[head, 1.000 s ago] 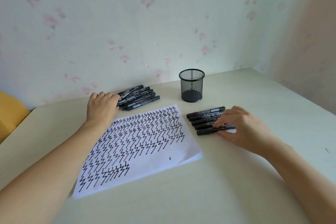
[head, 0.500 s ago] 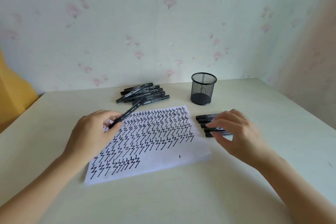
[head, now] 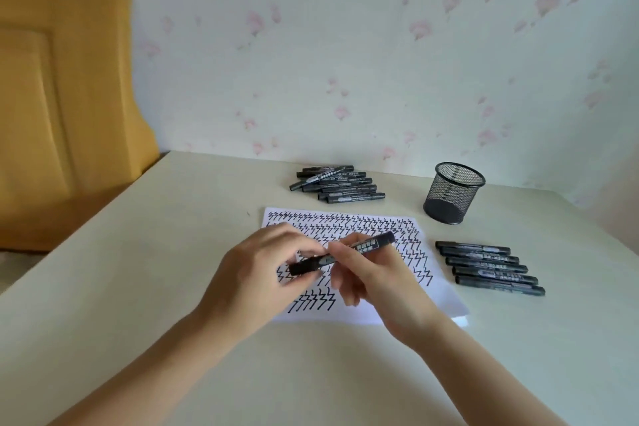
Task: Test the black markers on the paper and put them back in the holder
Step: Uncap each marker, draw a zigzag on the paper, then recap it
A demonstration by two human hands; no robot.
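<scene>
Holding one marker in both hands above the paper

Gripping a black marker with a grey printed label, both hands sit over the white sheet of paper covered in rows of black zigzag strokes. Left hand: grip clamped on the marker's left end, the cap end, fingers curled round it. Right hand: grip clamped on the barrel near its middle, thumb and forefinger pinching it. Marker lies roughly level, right end tilted slightly up and away. Cannot tell whether the cap is seated or partly off.

Paper lies flat on the pale cream surface, its lower-right part unmarked.

Behind the paper, near the wall: loose stack of black markers, one lying slantwise over the others. Right of the paper: neat row of five black markers, side by side, touching, just beside the sheet edge.

Black round wire-mesh holder stands upright behind that row, right of the stack, apart from both. No markers visible inside it.

Yellow upholstered chair back stands at the surface's left edge. Wall behind has pale wallpaper with pink flower print.
</scene>
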